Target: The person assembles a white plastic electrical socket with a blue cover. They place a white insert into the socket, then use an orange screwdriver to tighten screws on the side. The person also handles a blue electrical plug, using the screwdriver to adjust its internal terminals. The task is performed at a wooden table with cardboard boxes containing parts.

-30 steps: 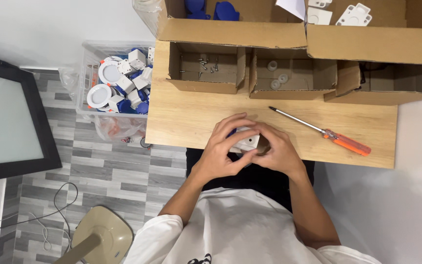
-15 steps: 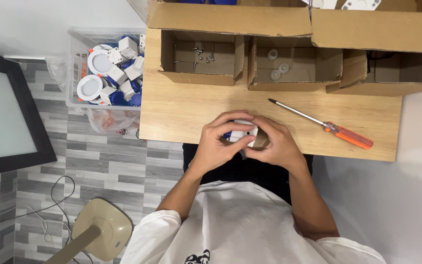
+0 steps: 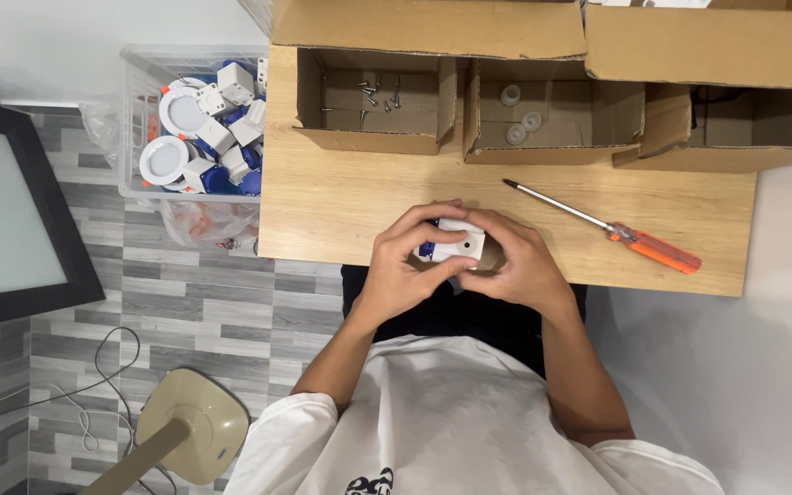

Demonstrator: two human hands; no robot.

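Left hand (image 3: 402,270) grips small white plastic box with blue part (image 3: 451,246) | right hand (image 3: 515,266) clasps its other side | box now turned, holed face up, mid-frame | orange-handled screwdriver (image 3: 602,226) untouched, right of centre

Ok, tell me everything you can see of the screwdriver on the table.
The screwdriver lies flat on the wooden table, right of both hands, untouched. It has a thin, bare metal shaft and an orange handle that looks like plastic. It lies diagonally, with the tip up-left near the box of washers and the handle down-right toward the table's edge. The tip's type is too small to tell.
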